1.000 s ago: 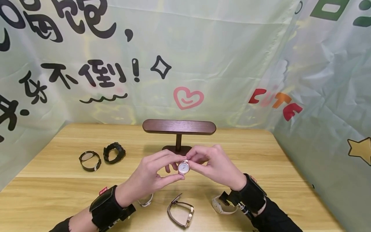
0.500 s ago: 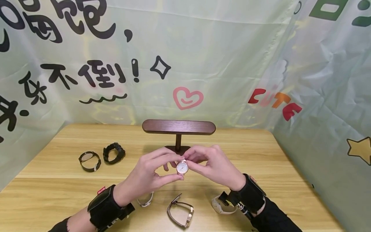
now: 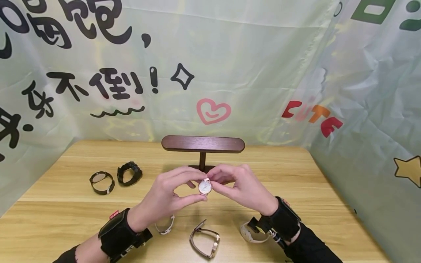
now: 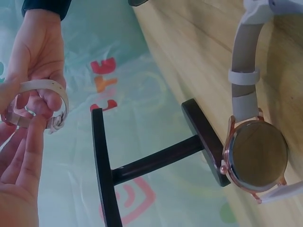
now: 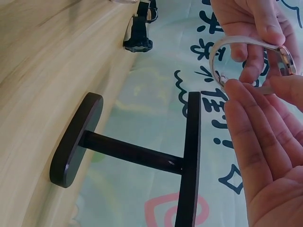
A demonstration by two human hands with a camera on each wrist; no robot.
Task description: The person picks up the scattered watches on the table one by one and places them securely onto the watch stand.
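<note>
The small wristwatch with a white strap, round pale dial and rose-gold case (image 3: 205, 186) is held up off the light wood-grain table (image 3: 296, 175), just on the near side of the dark brown, T-shaped wooden stand (image 3: 203, 143) by the middle of the table's back edge; the left hand (image 3: 166, 190) pinches it between thumb and fingers, below and above the dial; the right hand (image 3: 241, 184) pinches it from the other side, fingertips at the strap and case; the strap curves into a loop, its metal buckle (image 4: 57, 124) close to the fingertips; whether that is fastened cannot be told.

Fingertips alone bear the watch; if both pinches eased together, the smooth case could slip and drop onto the wood; hands pulling against each other could strain the strap; a forward push of the knuckles could knock the stand.

The round cream-strapped watch (image 3: 245, 232) lies right beneath the black fabric wrist band (image 3: 284, 218) of the right arm, and a curved white-strapped watch (image 3: 167, 230) beside the left forearm; a dipping arm could sweep either into the brown-strapped, gold-cased watch (image 3: 215, 247) between them; the slim black round-faced watch (image 3: 98, 177) and chunky black watch (image 3: 137, 175), toward the table's back left corner, seem safely apart.
</note>
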